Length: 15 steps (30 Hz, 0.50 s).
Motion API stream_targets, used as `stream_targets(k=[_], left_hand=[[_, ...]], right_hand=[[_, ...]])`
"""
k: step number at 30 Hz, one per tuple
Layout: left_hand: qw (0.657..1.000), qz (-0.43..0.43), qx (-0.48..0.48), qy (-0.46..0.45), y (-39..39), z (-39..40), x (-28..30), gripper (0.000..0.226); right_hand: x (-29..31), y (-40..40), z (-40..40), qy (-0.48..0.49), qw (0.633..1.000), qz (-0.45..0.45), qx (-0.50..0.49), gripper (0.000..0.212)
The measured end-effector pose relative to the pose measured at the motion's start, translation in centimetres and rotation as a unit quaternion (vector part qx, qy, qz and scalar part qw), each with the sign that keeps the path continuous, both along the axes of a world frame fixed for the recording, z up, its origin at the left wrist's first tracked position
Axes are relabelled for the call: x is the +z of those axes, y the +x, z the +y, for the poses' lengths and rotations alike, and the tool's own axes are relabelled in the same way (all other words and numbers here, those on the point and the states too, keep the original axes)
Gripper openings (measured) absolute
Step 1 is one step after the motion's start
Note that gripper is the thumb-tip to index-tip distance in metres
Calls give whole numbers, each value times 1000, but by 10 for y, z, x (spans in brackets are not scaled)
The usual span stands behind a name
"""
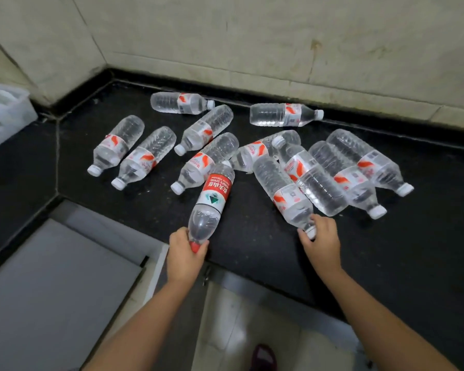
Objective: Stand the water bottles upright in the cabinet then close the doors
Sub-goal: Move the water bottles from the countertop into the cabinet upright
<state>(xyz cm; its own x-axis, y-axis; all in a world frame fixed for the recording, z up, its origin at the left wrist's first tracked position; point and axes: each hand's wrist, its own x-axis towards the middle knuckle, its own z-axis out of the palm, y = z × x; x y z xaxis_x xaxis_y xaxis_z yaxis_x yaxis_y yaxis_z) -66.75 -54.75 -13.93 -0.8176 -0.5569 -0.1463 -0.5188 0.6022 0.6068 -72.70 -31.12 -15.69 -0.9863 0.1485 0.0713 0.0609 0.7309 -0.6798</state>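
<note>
Several clear water bottles lie on their sides on a black stone counter (252,242). One bottle with a red label and red cap (212,199) points toward me; my left hand (185,253) grips its neck and cap. To the right, a white-capped bottle (281,191) also points at me, and my right hand (323,242) holds its cap end with curled fingers. Other white-capped bottles (284,114) are scattered behind, some leaning on each other. An open cabinet door (51,285) hangs below the counter's front edge at the left.
Tiled walls meet in a corner behind the counter. A translucent plastic container (3,113) stands at the far left. Below the counter edge I see a pale tiled floor (225,330) and the tip of a dark red shoe (263,357).
</note>
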Motion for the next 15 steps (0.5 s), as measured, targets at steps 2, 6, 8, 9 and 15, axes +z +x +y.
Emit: stream_targets(k=[2,6,8,9,15], left_hand=[[1000,21,1,2,2,-1,2,20],[998,58,-2,24,12,-4,16,15],[997,66,-18,20,23,-9,24,30],[997,75,-33,12,29,-12,28,36],[958,184,-187,-118,75,-25,68,23]], right_hand=[[1,1,-1,-8,1000,6,-10,35],[10,13,-7,-15,999,46,7,36],[20,27,-13,-18,996,86,19,33],[23,35,-16,-13,993,115,27,28],[67,110,-32,119,965,222,70,15]])
